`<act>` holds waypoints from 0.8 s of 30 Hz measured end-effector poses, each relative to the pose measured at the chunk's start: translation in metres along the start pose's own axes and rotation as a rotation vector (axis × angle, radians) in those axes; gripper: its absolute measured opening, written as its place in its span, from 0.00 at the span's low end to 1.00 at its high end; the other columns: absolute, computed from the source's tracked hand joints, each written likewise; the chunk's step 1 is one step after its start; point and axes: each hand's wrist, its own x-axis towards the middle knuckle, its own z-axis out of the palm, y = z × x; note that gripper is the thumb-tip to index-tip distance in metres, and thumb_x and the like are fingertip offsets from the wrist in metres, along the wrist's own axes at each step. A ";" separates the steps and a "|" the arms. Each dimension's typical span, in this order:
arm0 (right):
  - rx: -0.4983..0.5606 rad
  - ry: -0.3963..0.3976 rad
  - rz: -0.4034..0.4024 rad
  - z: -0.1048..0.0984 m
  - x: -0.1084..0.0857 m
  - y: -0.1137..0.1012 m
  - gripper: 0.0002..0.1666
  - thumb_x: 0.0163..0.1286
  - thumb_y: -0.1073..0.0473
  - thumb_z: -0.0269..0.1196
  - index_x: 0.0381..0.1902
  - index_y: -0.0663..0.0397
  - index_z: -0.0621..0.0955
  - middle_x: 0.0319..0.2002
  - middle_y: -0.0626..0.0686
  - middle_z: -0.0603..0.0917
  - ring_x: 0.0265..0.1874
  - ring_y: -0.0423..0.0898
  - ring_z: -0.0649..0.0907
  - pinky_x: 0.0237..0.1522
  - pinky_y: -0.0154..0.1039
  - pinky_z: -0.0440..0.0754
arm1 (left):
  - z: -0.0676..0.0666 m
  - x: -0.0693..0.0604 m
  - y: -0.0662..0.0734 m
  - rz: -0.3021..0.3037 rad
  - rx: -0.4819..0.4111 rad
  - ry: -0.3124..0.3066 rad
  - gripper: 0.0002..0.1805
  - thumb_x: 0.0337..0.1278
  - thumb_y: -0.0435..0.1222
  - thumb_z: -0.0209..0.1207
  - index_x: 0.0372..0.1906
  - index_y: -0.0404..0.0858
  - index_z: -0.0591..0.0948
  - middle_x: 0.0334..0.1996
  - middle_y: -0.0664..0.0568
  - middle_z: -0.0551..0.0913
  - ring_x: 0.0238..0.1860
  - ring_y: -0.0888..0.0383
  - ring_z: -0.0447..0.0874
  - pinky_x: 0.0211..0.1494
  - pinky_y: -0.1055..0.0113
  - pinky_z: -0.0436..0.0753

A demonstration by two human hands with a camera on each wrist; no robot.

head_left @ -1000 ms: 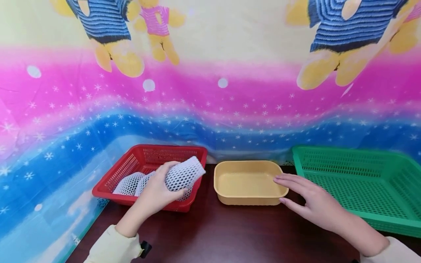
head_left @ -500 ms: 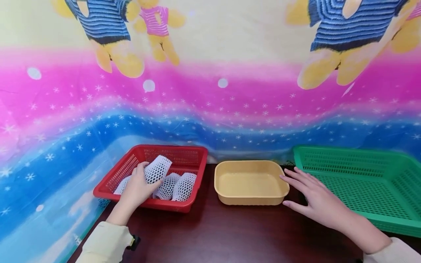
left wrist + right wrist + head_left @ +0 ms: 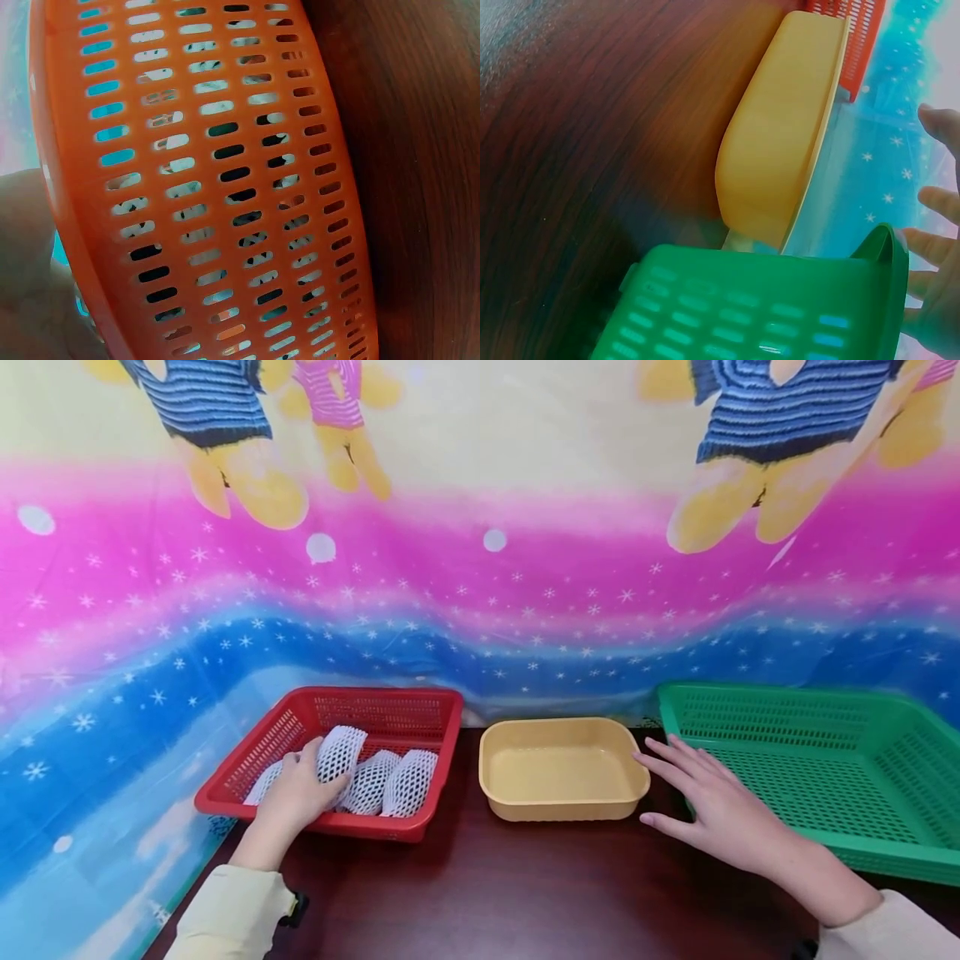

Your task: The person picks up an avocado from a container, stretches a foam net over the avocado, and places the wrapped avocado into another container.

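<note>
Inside the red basket [image 3: 375, 828], my left hand [image 3: 296, 789] grips a white foam net sleeve [image 3: 342, 758], tilted with its end above the others. Several more such sleeves lie in the basket, including a middle sleeve [image 3: 372, 785] and a right sleeve [image 3: 411, 783]. What they contain, if anything, cannot be seen. In the left wrist view the basket's slotted wall [image 3: 225, 187] hides most of that hand's work. My right hand [image 3: 712, 802] hovers with fingers spread by the right end of the yellow tub [image 3: 562, 811], holding nothing.
A green basket [image 3: 885, 852] stands at the right, beyond my right hand. All three containers rest on a dark wooden table [image 3: 510, 893]. Behind them hangs a printed cloth [image 3: 480, 610] with bears and snowflakes.
My left hand has moved left and down into the red basket with the sleeve, uncovering the two sleeves at right. My right hand has barely moved. The view has shifted slightly.
</note>
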 end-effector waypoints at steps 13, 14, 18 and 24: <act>0.025 -0.044 0.047 0.000 0.003 0.003 0.46 0.68 0.38 0.69 0.78 0.43 0.66 0.77 0.59 0.64 0.77 0.65 0.57 0.77 0.58 0.43 | 0.000 0.004 0.000 0.016 0.040 -0.008 0.67 0.52 0.52 0.72 0.82 0.36 0.38 0.75 0.23 0.49 0.70 0.19 0.53 0.58 0.23 0.66; 0.025 -0.046 0.051 -0.001 0.004 0.003 0.47 0.68 0.37 0.68 0.79 0.42 0.65 0.77 0.59 0.63 0.77 0.65 0.56 0.77 0.59 0.43 | -0.001 0.004 0.002 0.028 0.052 0.020 0.67 0.52 0.54 0.72 0.83 0.38 0.39 0.76 0.24 0.48 0.71 0.20 0.51 0.60 0.22 0.63; 0.023 -0.053 0.068 -0.002 0.006 0.004 0.49 0.68 0.36 0.68 0.81 0.38 0.61 0.79 0.58 0.58 0.78 0.65 0.52 0.76 0.63 0.41 | 0.000 0.000 0.023 0.123 0.105 0.103 0.64 0.53 0.60 0.68 0.84 0.45 0.42 0.79 0.29 0.44 0.75 0.23 0.42 0.62 0.16 0.44; -0.013 -0.102 0.100 -0.001 0.009 0.002 0.54 0.68 0.33 0.66 0.83 0.36 0.54 0.82 0.55 0.46 0.79 0.65 0.42 0.73 0.70 0.38 | 0.014 -0.015 0.056 0.310 0.169 0.041 0.58 0.56 0.67 0.62 0.84 0.51 0.48 0.81 0.35 0.40 0.78 0.27 0.32 0.60 0.16 0.28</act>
